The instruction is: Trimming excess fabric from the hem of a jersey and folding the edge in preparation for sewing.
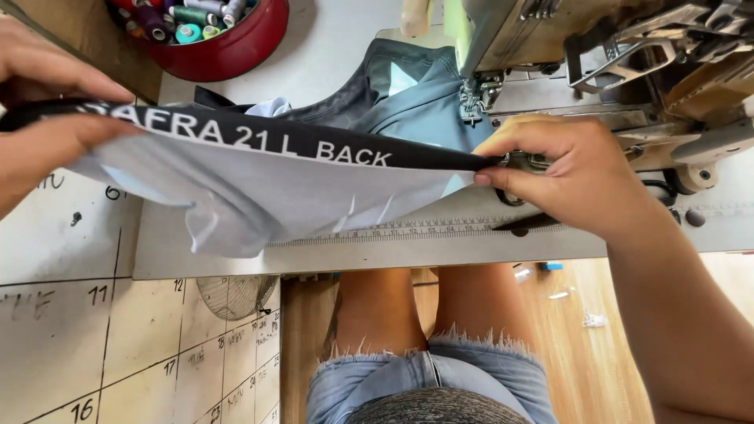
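Over sewing table (236,263), both hands pinch black band (259,137) taut

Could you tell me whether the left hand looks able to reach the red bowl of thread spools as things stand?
Probably yes: the red bowl sits just beyond the left hand with nothing between, though that hand is holding the black band.

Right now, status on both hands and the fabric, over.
Left hand and right hand each pinch an end of the black printed band, stretched taut. Pale grey fabric hangs below it. Sewing machine presser foot close behind; nothing blocking.
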